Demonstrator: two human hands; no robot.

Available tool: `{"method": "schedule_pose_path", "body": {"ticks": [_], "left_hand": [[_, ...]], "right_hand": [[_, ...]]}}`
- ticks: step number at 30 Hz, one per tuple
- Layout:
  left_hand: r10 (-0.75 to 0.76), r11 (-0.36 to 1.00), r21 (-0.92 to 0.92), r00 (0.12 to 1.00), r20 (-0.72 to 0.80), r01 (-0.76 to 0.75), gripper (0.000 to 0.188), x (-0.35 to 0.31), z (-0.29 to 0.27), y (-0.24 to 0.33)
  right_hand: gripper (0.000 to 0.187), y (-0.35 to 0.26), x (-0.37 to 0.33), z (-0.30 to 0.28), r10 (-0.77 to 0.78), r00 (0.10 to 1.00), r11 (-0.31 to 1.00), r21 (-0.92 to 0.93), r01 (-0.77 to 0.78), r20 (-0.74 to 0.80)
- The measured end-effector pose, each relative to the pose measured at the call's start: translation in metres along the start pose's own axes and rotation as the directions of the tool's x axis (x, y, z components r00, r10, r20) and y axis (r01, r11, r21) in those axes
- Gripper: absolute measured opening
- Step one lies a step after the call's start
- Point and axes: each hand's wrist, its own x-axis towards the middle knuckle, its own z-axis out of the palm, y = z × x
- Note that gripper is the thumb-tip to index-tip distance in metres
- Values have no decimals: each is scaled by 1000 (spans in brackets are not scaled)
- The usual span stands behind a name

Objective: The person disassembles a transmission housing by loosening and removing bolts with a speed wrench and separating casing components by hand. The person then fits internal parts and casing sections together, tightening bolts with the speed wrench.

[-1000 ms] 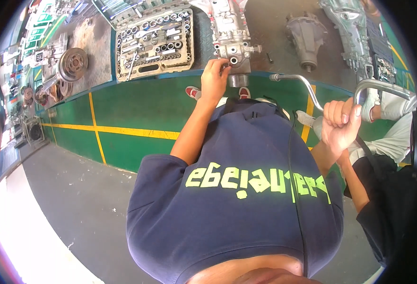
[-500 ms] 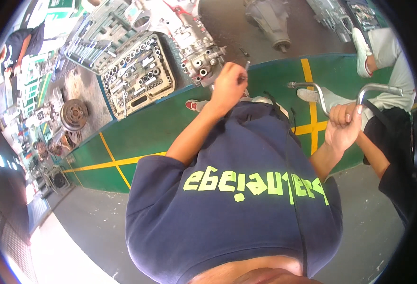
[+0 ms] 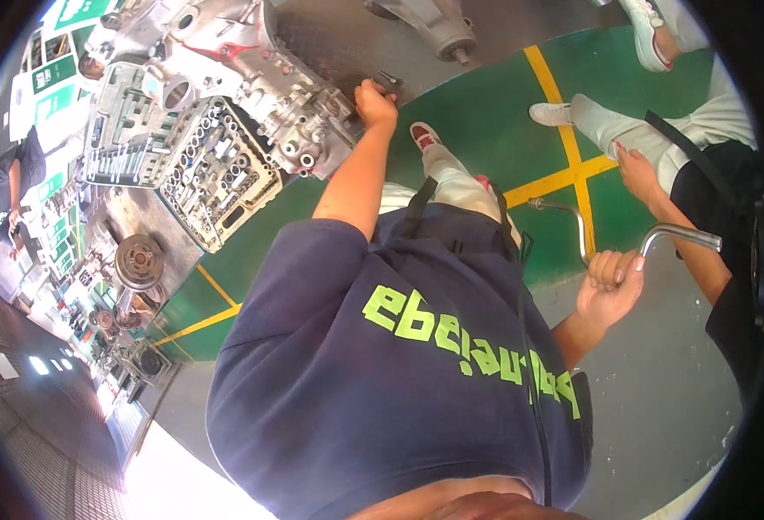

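My left hand (image 3: pixel 376 104) reaches to the edge of the dark metal bench top, its fingers curled down. Just beyond the fingertips lie small dark bolts (image 3: pixel 390 78); whether one is still between the fingers is hidden. To the left of this hand stands a silver gearbox housing (image 3: pixel 300 117) with round ports and red marks. Off to the right, my right hand (image 3: pixel 610 284) is closed around a bent chrome speed wrench (image 3: pixel 681 232), held in the air over the floor. One cranked end of it points toward the bench.
An open socket set case (image 3: pixel 217 178) lies left of the housing. A brake-drum-like disc (image 3: pixel 139 262) sits farther left. Another grey housing (image 3: pixel 434 26) is at the far side. A co-worker's hand (image 3: pixel 640 173) and legs are close on the right. Another person (image 3: pixel 14 186) stands far left.
My left hand has moved left and farther out, from holding a small metal piece above the bench edge to the bolts on the bench. My right hand keeps the speed wrench, slightly lower.
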Motion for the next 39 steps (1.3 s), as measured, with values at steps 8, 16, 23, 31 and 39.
{"method": "schedule_pose_path", "body": {"ticks": [8,16,23,31,39], "left_hand": [[-29,999,-23,998,57,30,41,-19,-7,-1],[272,888,-456,870,411,-62,34,-113,-116,-1],[10,898,-416,952,-307,-144,15,-147,-226,-3],[343,935,79,827,-446,-345,54,-113,-263,5],[394,918,56,882,-257,-394,46,-89,-248,-2]], "right_hand": [[37,5,10,11,37,987,999,12,-39,156],[42,12,51,94,61,665,980,83,-182,745],[49,32,36,203,-30,385,951,145,-274,922],[49,35,3,254,-18,394,958,128,-255,919],[38,56,-19,259,-98,401,971,176,-162,911]]}}
